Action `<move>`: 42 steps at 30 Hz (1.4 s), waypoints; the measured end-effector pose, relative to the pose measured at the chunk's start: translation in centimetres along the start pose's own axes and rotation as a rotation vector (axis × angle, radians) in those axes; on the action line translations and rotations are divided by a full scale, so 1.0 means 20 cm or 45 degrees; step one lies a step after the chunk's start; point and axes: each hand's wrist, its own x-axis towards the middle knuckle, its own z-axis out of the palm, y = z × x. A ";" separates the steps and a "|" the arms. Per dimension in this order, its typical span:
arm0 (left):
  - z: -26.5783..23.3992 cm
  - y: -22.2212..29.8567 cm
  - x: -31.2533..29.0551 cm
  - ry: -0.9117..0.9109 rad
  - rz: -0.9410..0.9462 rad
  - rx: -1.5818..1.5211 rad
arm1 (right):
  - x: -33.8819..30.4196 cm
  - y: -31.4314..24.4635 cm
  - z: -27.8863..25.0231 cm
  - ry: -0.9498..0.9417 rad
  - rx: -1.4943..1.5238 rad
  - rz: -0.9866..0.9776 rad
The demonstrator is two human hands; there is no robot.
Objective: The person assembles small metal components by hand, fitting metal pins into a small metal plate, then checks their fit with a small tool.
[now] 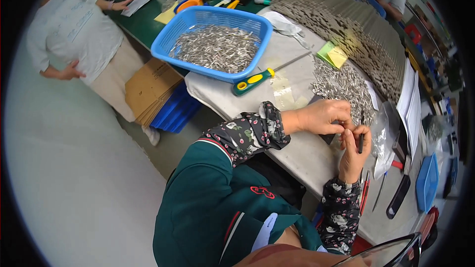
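My left hand and my right hand meet over the near edge of the cloth-covered table, fingertips close together. The left fingers are pinched, and what they hold, if anything, is too small or hidden to make out. Between the right thumb and fingers stands a short dark stick, its full length partly covered. Just beyond the hands lies a loose heap of small silvery metal pins. A dark flat piece shows partly under the left hand.
A blue basket of similar metal pieces stands left, beside a green-and-yellow screwdriver. Stacked grey tubes line the back. A black-handled knife, tweezers and a blue tray lie right. Other people stand nearby.
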 end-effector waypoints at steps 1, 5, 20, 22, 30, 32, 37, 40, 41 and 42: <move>0.01 -0.02 0.02 0.017 0.015 0.040 | 0.02 0.01 -0.01 -0.023 -0.022 -0.062; 0.07 -0.05 0.11 0.040 -0.028 0.086 | 0.11 0.00 -0.11 -0.018 -0.233 -0.243; 0.29 -0.03 0.23 -0.052 -1.130 -1.259 | 0.15 -0.02 -0.41 0.161 -0.981 -1.062; 0.28 -0.04 0.23 -0.137 -1.135 -1.321 | 0.15 -0.03 -0.40 0.123 -1.024 -1.178; 0.29 -0.05 0.23 -0.023 -1.099 -0.980 | 0.15 0.00 -0.41 0.030 -1.096 -1.180; 0.29 -0.06 0.23 0.015 -1.025 -0.856 | 0.16 -0.01 -0.38 -0.009 -0.795 -1.038; 0.30 -0.04 0.24 0.076 -0.400 -0.137 | 0.15 0.00 -0.38 0.087 -0.289 -0.537; 0.32 0.02 0.27 0.030 -0.223 0.137 | 0.14 -0.01 -0.41 0.057 -0.024 -0.319; 0.33 0.01 0.26 0.013 -0.143 0.171 | 0.13 -0.03 -0.42 -0.032 -0.054 -0.270; 0.34 0.03 0.26 0.004 -0.118 0.202 | 0.13 -0.04 -0.43 -0.121 -0.083 -0.221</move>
